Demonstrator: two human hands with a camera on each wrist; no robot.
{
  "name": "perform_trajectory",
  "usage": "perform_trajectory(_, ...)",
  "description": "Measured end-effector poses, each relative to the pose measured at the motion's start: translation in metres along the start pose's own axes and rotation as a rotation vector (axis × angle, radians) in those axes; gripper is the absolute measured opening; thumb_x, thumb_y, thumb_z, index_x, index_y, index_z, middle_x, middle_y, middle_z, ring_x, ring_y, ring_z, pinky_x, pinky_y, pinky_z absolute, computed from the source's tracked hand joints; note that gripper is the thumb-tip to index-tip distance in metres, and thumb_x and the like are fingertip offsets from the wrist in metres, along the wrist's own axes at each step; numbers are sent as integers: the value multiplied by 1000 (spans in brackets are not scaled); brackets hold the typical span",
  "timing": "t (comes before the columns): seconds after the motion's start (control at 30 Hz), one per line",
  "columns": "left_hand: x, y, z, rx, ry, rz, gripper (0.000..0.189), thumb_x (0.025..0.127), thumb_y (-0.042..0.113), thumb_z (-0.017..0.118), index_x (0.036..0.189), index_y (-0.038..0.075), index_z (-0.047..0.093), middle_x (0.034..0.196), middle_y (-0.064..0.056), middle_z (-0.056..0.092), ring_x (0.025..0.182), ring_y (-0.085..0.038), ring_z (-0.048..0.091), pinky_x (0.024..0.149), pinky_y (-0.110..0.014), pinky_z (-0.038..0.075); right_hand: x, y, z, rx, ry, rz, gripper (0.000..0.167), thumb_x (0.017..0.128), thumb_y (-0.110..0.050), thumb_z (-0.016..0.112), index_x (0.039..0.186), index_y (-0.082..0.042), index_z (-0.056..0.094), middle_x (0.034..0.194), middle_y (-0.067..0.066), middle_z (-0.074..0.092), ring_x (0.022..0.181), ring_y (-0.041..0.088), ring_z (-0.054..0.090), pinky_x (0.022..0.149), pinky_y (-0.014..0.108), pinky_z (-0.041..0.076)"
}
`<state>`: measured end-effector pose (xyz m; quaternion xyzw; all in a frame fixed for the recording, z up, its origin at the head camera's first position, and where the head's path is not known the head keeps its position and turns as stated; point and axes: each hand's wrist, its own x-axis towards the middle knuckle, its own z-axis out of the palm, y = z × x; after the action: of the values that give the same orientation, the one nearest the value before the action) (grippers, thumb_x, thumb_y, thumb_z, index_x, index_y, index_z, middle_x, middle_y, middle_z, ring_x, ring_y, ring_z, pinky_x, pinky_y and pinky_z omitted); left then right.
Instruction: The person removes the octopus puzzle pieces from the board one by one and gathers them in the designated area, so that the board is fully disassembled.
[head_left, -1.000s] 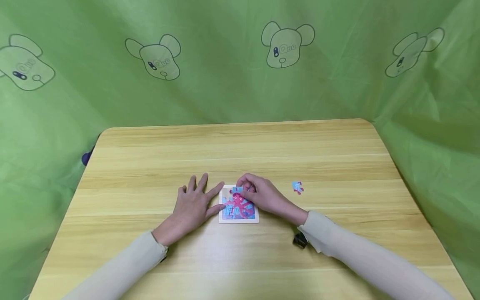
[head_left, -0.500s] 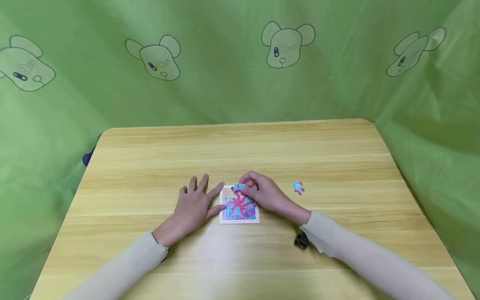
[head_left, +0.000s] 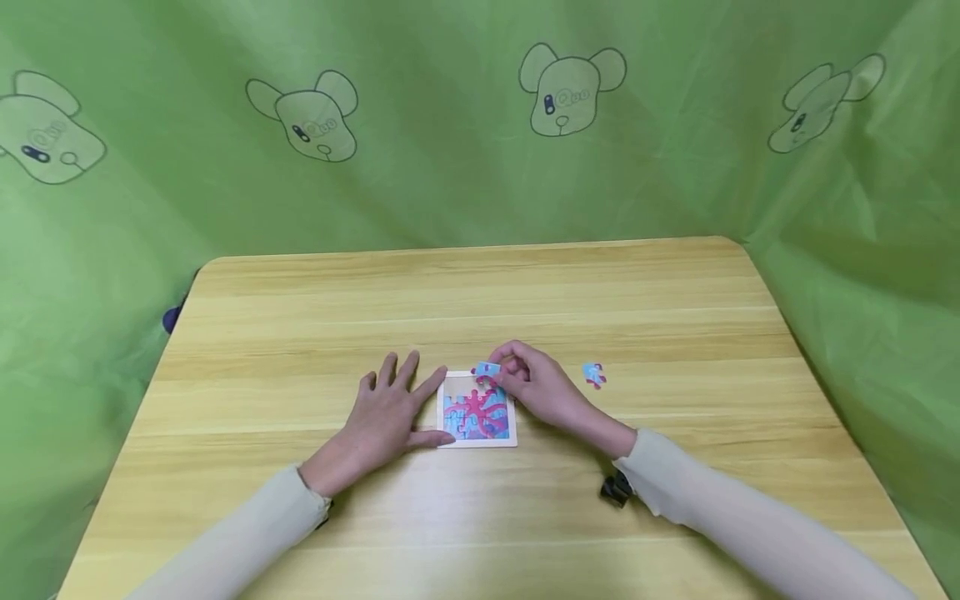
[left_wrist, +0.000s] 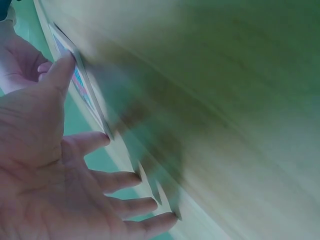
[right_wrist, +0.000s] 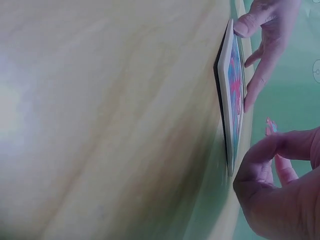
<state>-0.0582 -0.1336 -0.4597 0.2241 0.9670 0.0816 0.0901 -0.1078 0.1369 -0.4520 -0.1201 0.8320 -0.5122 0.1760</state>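
Note:
A small jigsaw puzzle (head_left: 475, 417) with a pink octopus on blue lies in a pale square frame (head_left: 480, 443) on the table. Bare wood shows along the upper part inside the frame. My right hand (head_left: 546, 387) pinches a blue-and-pink puzzle piece (head_left: 488, 371) between thumb and fingers, over the frame's upper right edge. In the right wrist view, a bit of that piece (right_wrist: 270, 125) sticks out past the bent thumb. My left hand (head_left: 385, 414) is spread flat at the frame's left side, thumb on its lower left corner and index fingertip at the upper left one.
Another puzzle piece (head_left: 594, 375), light blue with pink, lies on the wooden table (head_left: 480, 308) to the right of my right hand. A black object (head_left: 617, 490) shows beneath the right cuff. Green fabric (head_left: 450, 167) with bear-head drawings hangs behind the table and along its sides.
My right hand has lifted the pinched piece away from the octopus's head, up and to the right, baring more wood in the frame. The left thumb has slid down to the lower corner.

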Motion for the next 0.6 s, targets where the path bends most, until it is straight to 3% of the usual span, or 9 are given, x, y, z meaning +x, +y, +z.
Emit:
perform_trajectory(0.2,-3,-1,-2,-6,-16,-5,107,88,78,73,171,19,40,172,-30,30,152,-63,29,111,-75,39,-6,3,-4,3,7,-16,18,106,-4,69,123,-8,70,92,4,62,76,19,52,66,24,43)
perform_trajectory(0.6,-2,0,-1,-12,-25,6,107,88,79,72,172,22,38,173,-30,27,153,-64,26,112,-75,37,-21,12,-22,-1,35,-11,18,107,-7,70,125,-7,73,95,14,70,73,18,53,60,22,42)
